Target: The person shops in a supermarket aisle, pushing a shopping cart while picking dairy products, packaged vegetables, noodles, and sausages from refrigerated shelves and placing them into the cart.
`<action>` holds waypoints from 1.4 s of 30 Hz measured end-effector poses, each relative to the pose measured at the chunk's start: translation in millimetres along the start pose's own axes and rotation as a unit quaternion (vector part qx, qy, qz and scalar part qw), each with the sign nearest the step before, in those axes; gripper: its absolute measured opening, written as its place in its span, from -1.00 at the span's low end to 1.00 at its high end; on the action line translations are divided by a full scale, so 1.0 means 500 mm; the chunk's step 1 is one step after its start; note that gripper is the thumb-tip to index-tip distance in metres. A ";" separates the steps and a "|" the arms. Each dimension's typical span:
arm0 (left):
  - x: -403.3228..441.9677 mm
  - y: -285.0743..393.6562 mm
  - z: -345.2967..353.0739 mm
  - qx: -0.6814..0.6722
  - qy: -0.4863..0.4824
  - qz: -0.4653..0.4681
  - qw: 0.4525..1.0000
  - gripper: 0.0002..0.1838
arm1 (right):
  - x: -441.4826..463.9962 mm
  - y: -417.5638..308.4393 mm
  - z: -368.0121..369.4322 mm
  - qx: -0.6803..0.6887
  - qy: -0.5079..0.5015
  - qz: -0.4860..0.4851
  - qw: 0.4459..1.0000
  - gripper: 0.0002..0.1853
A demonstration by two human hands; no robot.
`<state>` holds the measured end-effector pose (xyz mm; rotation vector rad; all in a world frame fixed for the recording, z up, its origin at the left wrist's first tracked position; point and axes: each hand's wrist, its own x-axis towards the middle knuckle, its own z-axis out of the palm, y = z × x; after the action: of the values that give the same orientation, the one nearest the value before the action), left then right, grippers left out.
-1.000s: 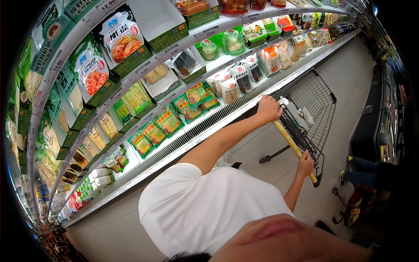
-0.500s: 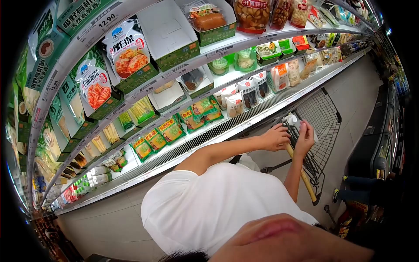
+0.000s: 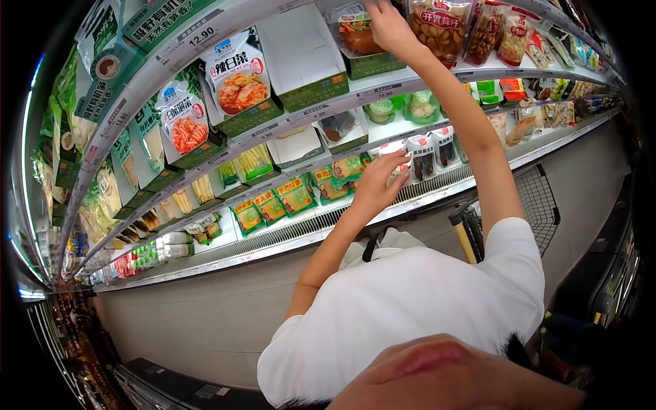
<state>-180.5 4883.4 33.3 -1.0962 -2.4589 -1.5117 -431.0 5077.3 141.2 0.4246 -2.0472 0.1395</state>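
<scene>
My left hand [image 3: 380,183] hangs in the air before the lower shelf, its fingers apart and nothing in it. Behind it are green and yellow packets [image 3: 296,194] and white-topped bags of dark food [image 3: 421,154]. My right hand [image 3: 395,29] is up at the upper shelf, over the right side of a clear packet of reddish-brown food [image 3: 357,39] in a green box. Its fingertips reach the top edge of the view, so their grip is unclear. Left of that packet stands an open green-and-white box [image 3: 301,51]; on the right is a bag of brown cloves [image 3: 441,26].
The shelf edge with price labels [image 3: 328,102] runs across the view. A shopping cart [image 3: 536,205] with a pale handle [image 3: 462,239] stands at the right, partly behind my right arm. Grey floor [image 3: 205,314] lies below the shelves. Dark cases [image 3: 184,389] line the bottom left.
Both hands have left the cart handle area. My right hand has risen to the upper shelf; my left hand has moved up and left, its fingers now spread. The cart shows farther right.
</scene>
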 end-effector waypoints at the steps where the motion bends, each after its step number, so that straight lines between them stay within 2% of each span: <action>1: -0.006 0.004 -0.017 -0.003 0.014 -0.013 1.000 -0.66 | -0.002 0.028 0.062 -0.016 -0.091 0.039 0.995 -0.40; 2: -0.010 0.007 -0.033 -0.007 0.029 -0.024 0.999 -0.65 | 0.002 0.036 0.087 -0.037 -0.108 0.069 0.991 -0.40; 4: -0.015 0.014 -0.060 0.009 0.040 -0.045 0.998 -0.65 | 0.050 0.008 0.042 -0.009 -0.299 0.184 0.936 -0.50; 5: -0.016 0.018 -0.070 0.005 0.063 -0.050 0.997 -0.65 | 0.048 0.015 0.062 -0.006 -0.301 0.180 0.936 -0.50; 7: -0.019 0.021 -0.086 0.012 0.096 -0.058 0.994 -0.65 | 0.033 0.043 0.100 -0.054 -0.237 0.130 0.961 -0.67; 8: -0.016 0.024 -0.093 0.010 0.099 -0.061 0.993 -0.65 | 0.025 0.054 0.104 -0.053 -0.240 0.127 0.961 -0.67; 10: -0.011 0.030 -0.109 0.016 0.120 -0.053 0.991 -0.65 | 0.022 0.050 0.078 0.000 -0.128 0.134 0.983 -0.79; 11: -0.007 0.028 -0.118 0.023 0.123 -0.048 0.991 -0.61 | 0.022 0.041 0.062 0.030 -0.058 0.096 0.993 -0.82; 12: 0.001 0.033 -0.125 0.022 0.124 -0.049 0.991 -0.61 | 0.027 0.019 0.027 0.030 -0.060 0.095 0.993 -0.82; 14: 0.016 0.046 -0.138 0.001 0.190 -0.056 0.980 -0.55 | 0.036 -0.026 -0.065 0.080 0.065 -0.022 0.994 -0.84; 15: 0.020 0.040 -0.143 -0.022 0.186 -0.067 0.980 -0.38 | 0.033 -0.041 -0.110 0.081 0.073 -0.066 0.992 -0.83; 16: 0.028 0.039 -0.145 -0.023 0.183 -0.069 0.980 -0.38 | 0.029 -0.054 -0.150 0.081 0.071 -0.064 0.992 -0.83; 18: 0.053 0.043 -0.148 -0.094 0.256 -0.036 0.961 -0.19 | 0.028 -0.067 -0.210 0.064 0.164 -0.171 0.969 -0.79; 19: 0.064 0.050 -0.154 -0.093 0.252 -0.049 0.962 0.06 | 0.020 -0.061 -0.221 0.083 0.193 -0.199 0.957 -0.75; 21: 0.086 0.058 -0.149 -0.101 0.280 -0.008 0.955 0.12 | 0.027 -0.078 -0.265 0.116 0.277 -0.267 0.916 -0.72; 22: 0.092 0.065 -0.146 -0.107 0.307 0.028 0.945 0.19 | 0.013 -0.108 -0.299 0.159 0.254 -0.257 0.919 -0.69; 23: 0.098 0.087 -0.149 -0.140 0.284 0.036 0.948 0.33 | -0.011 -0.141 -0.339 0.208 0.191 -0.211 0.936 -0.67; 24: 0.102 0.075 -0.134 -0.208 0.271 0.074 0.937 0.25 | -0.033 -0.168 -0.372 0.257 0.125 -0.160 0.945 -0.65; 25: 0.094 0.096 -0.127 -0.281 0.274 0.043 0.919 0.17 | -0.041 -0.182 -0.393 0.256 0.119 -0.156 0.947 -0.65; 26: 0.087 0.120 -0.124 -0.351 0.277 0.012 0.894 0.08 | -0.045 -0.192 -0.412 0.280 0.092 -0.106 0.950 -0.64; 27: 0.084 0.125 -0.123 -0.379 0.268 0.032 0.885 -0.16 | -0.052 -0.196 -0.422 0.303 0.065 -0.056 0.949 -0.63; 28: 0.079 0.134 -0.123 -0.384 0.267 0.024 0.884 -0.16 | -0.061 -0.193 -0.422 0.373 0.044 0.013 0.927 -0.64; 30: 0.069 0.149 -0.120 -0.405 0.252 -0.072 0.876 -0.28 | -0.076 -0.180 -0.411 0.482 -0.019 0.125 0.867 -0.71; 31: 0.069 0.145 -0.115 -0.409 0.256 -0.070 0.873 -0.35 | -0.075 -0.188 -0.425 0.494 -0.066 0.206 0.842 -0.75; 35: 0.061 0.133 -0.111 -0.412 0.248 -0.093 0.872 -0.34 | -0.087 -0.167 -0.413 0.500 -0.083 0.196 0.839 -0.72; 38: 0.053 0.134 -0.114 -0.405 0.247 -0.100 0.875 -0.35 | -0.078 -0.170 -0.423 0.505 -0.116 0.242 0.820 -0.71; 40: 0.048 0.141 -0.119 -0.411 0.255 -0.125 0.866 -0.35 | -0.078 -0.161 -0.415 0.490 -0.203 0.281 0.800 -0.71; 41: 0.045 0.137 -0.120 -0.409 0.254 -0.128 0.867 -0.35 | -0.078 -0.162 -0.406 0.492 -0.202 0.284 0.798 -0.71; 42: 0.042 0.129 -0.120 -0.414 0.260 -0.125 0.863 -0.34 | -0.077 -0.167 -0.394 0.537 -0.187 0.278 0.774 -0.70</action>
<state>-176.3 4863.9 121.6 -0.2821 -1.6165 -2.6268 -221.8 5062.7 198.9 0.5248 -2.2407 1.7721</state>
